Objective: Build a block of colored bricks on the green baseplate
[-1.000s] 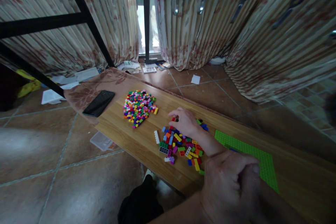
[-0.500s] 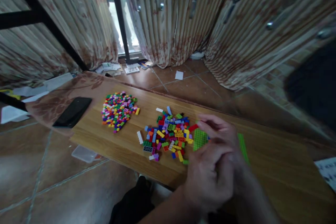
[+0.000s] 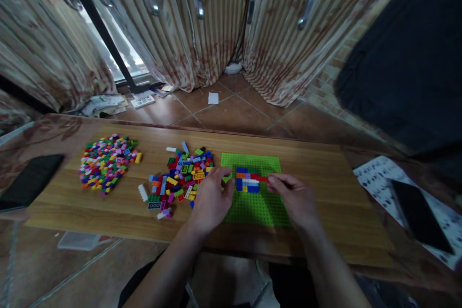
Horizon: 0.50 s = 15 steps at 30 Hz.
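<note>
Presently pinching the right end of a red brick (image 3: 259, 178) between thumb and fingers of the right hand (image 3: 296, 199), at the right side of a patch of coloured bricks (image 3: 245, 184) on a green baseplate (image 3: 252, 212). Holding the left hand (image 3: 212, 198) just left of the patch, over the baseplate's left edge, with thumb and forefinger curled toward each other; too small and dim to tell whether around a brick. Working beside a loose heap of larger bricks (image 3: 172, 180), left of the baseplate, with a mound of smaller bricks (image 3: 108, 162) farther left.

The print on the booklet (image 3: 142, 100) and sheet (image 3: 378, 186) is unreadable.
</note>
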Tool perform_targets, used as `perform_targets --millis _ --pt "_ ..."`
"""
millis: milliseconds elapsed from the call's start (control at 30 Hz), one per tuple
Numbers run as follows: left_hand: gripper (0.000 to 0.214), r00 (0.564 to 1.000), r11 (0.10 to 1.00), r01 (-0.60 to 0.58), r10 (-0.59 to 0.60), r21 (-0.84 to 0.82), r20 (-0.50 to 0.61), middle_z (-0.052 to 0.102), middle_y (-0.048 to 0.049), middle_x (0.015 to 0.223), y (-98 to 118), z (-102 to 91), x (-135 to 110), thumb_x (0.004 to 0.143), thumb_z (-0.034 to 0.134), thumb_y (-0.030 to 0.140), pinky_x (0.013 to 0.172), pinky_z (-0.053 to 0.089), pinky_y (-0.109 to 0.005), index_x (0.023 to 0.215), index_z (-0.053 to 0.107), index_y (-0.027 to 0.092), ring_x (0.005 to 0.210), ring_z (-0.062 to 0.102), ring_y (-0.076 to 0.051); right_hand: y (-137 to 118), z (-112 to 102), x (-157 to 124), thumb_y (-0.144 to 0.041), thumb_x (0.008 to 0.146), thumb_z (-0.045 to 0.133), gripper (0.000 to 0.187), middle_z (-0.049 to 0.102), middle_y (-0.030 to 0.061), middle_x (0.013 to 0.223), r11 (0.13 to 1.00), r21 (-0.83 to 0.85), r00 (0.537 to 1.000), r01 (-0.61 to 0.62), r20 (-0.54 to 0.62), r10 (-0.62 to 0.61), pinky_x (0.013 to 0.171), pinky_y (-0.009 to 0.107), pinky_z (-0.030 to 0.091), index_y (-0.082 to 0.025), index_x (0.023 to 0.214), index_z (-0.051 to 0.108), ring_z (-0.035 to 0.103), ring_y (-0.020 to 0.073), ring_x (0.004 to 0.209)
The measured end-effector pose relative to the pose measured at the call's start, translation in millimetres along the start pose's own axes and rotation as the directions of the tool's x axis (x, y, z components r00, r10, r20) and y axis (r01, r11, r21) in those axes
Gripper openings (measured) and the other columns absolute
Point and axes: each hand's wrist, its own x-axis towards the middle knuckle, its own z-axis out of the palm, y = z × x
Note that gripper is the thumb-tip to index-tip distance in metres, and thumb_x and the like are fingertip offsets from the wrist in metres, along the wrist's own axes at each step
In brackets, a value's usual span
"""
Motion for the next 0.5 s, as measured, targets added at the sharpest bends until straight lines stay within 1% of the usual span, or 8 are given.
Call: perform_targets --millis 67,167,333,500 --pt "0.021 1.000 0.997 -0.017 0.016 0.071 0.019 0.067 -0.0062 0.094 0.6 4.5 2.5 0.086 0.053 0.016 0.068 0.048 -0.027 0.103 0.065 0.016 0.070 0.060 -0.014 4.0 -2.2 -3.0 -0.041 0.064 0.080 0.029 0.074 0.0035 0.072 1.000 -0.020 0.998 -0.013 0.060 0.014 0.065 0.035 0.056 -0.021 0.084 0.076 0.068 0.0179 0.064" --pt "0.021 1.000 0.993 -0.015 0.012 0.120 0.026 0.068 -0.0059 0.093 0.2 12.0 8.0 0.086 0.052 0.016 0.070 0.049 -0.027 0.103 0.066 0.017 0.071 0.061 -0.014 5.2 -5.4 -4.5 -0.040 0.065 0.077 0.030 0.075 0.0039 0.074 0.999 -0.034 0.994 0.000 0.106 0.003 0.068 0.037 0.057 -0.021 0.087 0.075 0.069 0.0195 0.067" --pt "0.022 0.999 0.993 -0.006 0.000 0.117 0.050 0.069 -0.0071 0.096 -0.5 21.6 15.4 0.087 0.051 0.017 0.077 0.051 -0.028 0.102 0.067 0.016 0.080 0.064 -0.016 6.7 -2.6 -4.8 -0.038 0.070 0.071 0.023 0.073 0.0044 0.072 0.993 -0.110 0.991 0.042 0.132 -0.027 0.066 0.035 0.056 -0.019 0.083 0.074 0.069 0.0193 0.065" --pt "0.023 0.998 0.994 0.010 -0.018 0.110 0.066 0.071 -0.0084 0.101 -1.4 24.0 18.0 0.086 0.051 0.015 0.084 0.052 -0.030 0.103 0.068 0.014 0.088 0.066 -0.018 13.7 1.2 -3.8 -0.037 0.076 0.066 0.020 0.070 0.0020 0.069 0.965 -0.233 0.982 0.123 0.170 -0.084 0.061 0.032 0.050 -0.021 0.085 0.073 0.064 0.0181 0.062"
